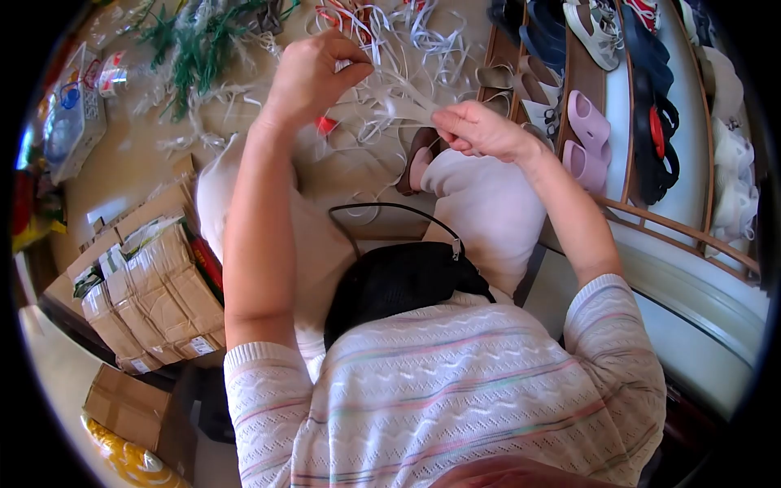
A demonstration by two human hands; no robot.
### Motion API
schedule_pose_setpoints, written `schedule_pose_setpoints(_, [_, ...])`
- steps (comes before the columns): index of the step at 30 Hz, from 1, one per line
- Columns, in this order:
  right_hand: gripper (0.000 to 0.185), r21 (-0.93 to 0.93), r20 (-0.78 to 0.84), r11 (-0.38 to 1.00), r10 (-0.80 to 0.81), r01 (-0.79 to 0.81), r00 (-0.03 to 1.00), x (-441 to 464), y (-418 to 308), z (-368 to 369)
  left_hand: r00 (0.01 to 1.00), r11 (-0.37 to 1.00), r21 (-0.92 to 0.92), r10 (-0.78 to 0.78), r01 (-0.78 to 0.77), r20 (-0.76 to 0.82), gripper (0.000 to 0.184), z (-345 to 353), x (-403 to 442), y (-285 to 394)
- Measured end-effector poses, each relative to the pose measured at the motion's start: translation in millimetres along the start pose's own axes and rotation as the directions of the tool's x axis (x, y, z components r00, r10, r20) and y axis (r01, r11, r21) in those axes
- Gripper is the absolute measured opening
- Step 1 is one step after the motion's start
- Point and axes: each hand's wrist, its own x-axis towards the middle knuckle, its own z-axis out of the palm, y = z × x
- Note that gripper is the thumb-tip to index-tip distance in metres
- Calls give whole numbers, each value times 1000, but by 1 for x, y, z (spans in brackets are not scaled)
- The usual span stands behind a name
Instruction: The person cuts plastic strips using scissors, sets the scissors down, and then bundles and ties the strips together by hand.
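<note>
My left hand [319, 80] is raised at upper centre, its thumb and fingertips pinched together at the end of a thin white strip. Lower and to the right, my right hand [480, 130] is closed on the same white strip [412, 95], which runs slantwise between the two hands. Below and behind them, a loose tangle of white ribbon strips [439, 45] spreads over the floor, with some red pieces among it. A small red piece [326, 124] shows just under my left hand.
On the right stands a shoe rack [582, 106] with pink clogs [587, 134] and several other shoes. Green tinsel-like strands [199, 61] and a clear plastic bottle [122, 73] lie upper left. A taped cardboard box [159, 293] sits left. A black bag [399, 285] rests on my lap.
</note>
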Motion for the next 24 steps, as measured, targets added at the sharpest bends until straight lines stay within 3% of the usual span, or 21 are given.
schedule_pose_setpoints(2, [36, -294, -140, 956, -61, 18, 988, 7, 1, 7, 978, 992, -18, 123, -127, -168, 19, 6, -1, 5])
schedule_pose_setpoints(3, [34, -401, -126, 915, -103, 44, 987, 11, 1, 9, 952, 981, -18, 182, -192, -247, 21, 10, -1, 12])
schedule_pose_setpoints(4, [33, -504, -108, 861, -142, 69, 984, 16, 2, 10, 979, 965, -194, 152, -176, -133, 33, 15, -2, 22])
schedule_pose_setpoints(5, [31, -600, -83, 795, -176, 92, 981, 19, 1, 11, 975, 947, -236, 216, -220, -41, 49, 26, -5, 29])
schedule_pose_setpoints(7, [29, -567, -65, 816, -182, 114, 981, 16, -10, 12, 962, 967, -117, 241, -227, 126, 60, 44, -13, 40])
schedule_pose_setpoints(8, [28, -549, -56, 826, -185, 125, 981, 13, -17, 12, 965, 961, -164, 240, -222, 103, 64, 38, -12, 36])
schedule_pose_setpoints(9, [27, -528, -54, 838, -194, 136, 980, 10, -21, 11, 999, 957, -288, 43, -32, 34, 57, 23, -12, 35])
schedule_pose_setpoints(11, [30, -482, -117, 870, -183, 105, 976, 7, -17, -1, 907, 816, -556, -100, -160, -408, 41, 9, 3, 6])
schedule_pose_setpoints(13, [34, -448, -176, 892, -153, 59, 972, 8, -8, -9, 888, 754, -637, -392, 159, -242, 31, -10, -4, 4])
schedule_pose_setpoints(15, [34, -442, -240, 890, -235, 109, 942, 11, -3, -9, 886, 875, -269, -445, 402, -126, 43, 5, -10, 17])
schedule_pose_setpoints(17, [33, -448, -290, 877, -327, 175, 899, 16, 2, -4, 932, 933, 43, -360, 358, 45, 46, 17, -9, 21])
schedule_pose_setpoints(20, [33, -548, -380, 817, -433, 179, 817, 19, 0, 3, 917, 879, -265, -393, 396, 69, 41, 37, -9, 18])
schedule_pose_setpoints(23, [37, -408, -558, 889, -421, 206, 715, 33, 12, 7, 855, 564, -651, -418, 508, 306, 35, 55, -12, 24])
schedule_pose_setpoints(24, [37, -296, -570, 932, -349, 210, 744, 35, 10, 11, 831, 463, -698, -405, 546, 381, 31, 58, -14, 34])
